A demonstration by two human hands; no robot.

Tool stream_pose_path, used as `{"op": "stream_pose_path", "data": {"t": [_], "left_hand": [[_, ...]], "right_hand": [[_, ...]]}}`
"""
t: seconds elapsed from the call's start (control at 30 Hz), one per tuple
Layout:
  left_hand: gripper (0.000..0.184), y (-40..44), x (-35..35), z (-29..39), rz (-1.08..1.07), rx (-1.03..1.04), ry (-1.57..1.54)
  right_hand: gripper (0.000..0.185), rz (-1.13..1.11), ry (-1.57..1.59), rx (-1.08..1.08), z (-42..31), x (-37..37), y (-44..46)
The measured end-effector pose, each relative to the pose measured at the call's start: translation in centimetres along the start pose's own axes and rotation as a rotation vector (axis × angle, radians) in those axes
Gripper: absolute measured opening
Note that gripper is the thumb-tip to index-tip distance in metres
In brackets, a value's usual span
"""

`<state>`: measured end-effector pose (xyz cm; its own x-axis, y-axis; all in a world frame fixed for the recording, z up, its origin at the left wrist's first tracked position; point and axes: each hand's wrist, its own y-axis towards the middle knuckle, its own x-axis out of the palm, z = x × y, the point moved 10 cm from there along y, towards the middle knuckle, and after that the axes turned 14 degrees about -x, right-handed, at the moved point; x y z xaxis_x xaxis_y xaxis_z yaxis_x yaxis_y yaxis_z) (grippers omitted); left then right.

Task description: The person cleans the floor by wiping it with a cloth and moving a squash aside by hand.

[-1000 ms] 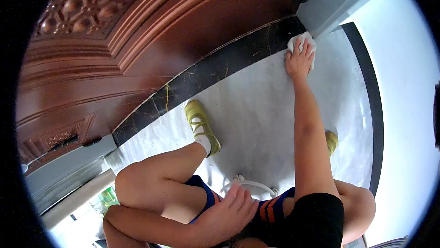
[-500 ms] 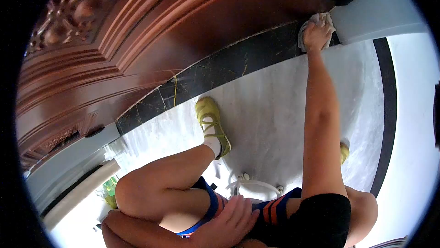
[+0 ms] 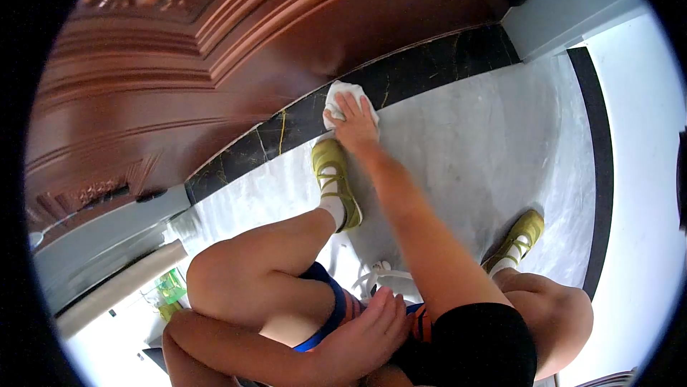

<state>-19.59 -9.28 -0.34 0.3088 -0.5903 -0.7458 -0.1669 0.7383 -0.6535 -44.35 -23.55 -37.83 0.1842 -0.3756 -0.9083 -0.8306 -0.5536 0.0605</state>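
My right hand (image 3: pixel 355 122) presses a white cloth (image 3: pixel 335 106) against the black marble strip (image 3: pixel 436 65) at the foot of the brown door. Its fingers are stretched over the cloth, and part of the cloth shows around them. My left hand (image 3: pixel 368 333) lies across my lap near the blue and orange edge of my shorts, fingers extended and holding nothing I can see. Just below the cloth is my left shoe (image 3: pixel 335 176), olive green with a white sock.
A carved brown door (image 3: pixel 272 51) rises along the strip. Grey floor (image 3: pixel 458 151) spreads below it, with my other green shoe (image 3: pixel 526 233) on the right. A pale stool (image 3: pixel 393 280) is partly hidden beneath me. Grey door frame pieces (image 3: pixel 565 8) stand at both ends.
My right hand has slid the cloth leftward along the black strip, from the right door frame to near my left shoe. My left hand stays in my lap.
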Motion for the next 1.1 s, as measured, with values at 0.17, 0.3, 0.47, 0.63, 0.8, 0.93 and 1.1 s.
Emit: {"op": "stream_pose_path", "data": {"t": [0.17,0.3,0.47,0.63,0.8,0.93,1.1], "left_hand": [[0.048,-1.1,0.5,1.7,0.019,-0.04,-0.025],[0.05,-2.4,1.3,2.7,0.057,-0.062,-0.092],[0.051,-3.4,3.9,2.8,0.089,-0.086,-0.124],[0.052,-4.5,5.4,1.7,0.057,-0.151,-0.128],[0.052,-5.5,5.4,0.6,0.08,-0.121,-0.182],[0.058,-5.9,6.2,-0.8,0.006,-0.169,-0.169],[0.051,-6.8,4.8,-2.8,0.035,-0.104,-0.147]], "right_hand": [[0.058,0.023,-0.145,0.092,7.5,-2.1,-3.1],[0.06,-0.126,-0.308,0.282,15.5,-7.0,-9.1],[0.052,0.041,-0.292,0.433,21.6,-9.1,-14.8],[0.048,0.278,-0.275,0.565,23.3,-8.9,-13.4],[0.049,0.18,-0.322,0.549,21.3,-6.0,-7.7],[0.055,-0.019,-0.338,0.366,11.7,-1.2,-0.1],[0.055,-0.096,-0.105,0.147,-0.4,1.7,4.3]]}}
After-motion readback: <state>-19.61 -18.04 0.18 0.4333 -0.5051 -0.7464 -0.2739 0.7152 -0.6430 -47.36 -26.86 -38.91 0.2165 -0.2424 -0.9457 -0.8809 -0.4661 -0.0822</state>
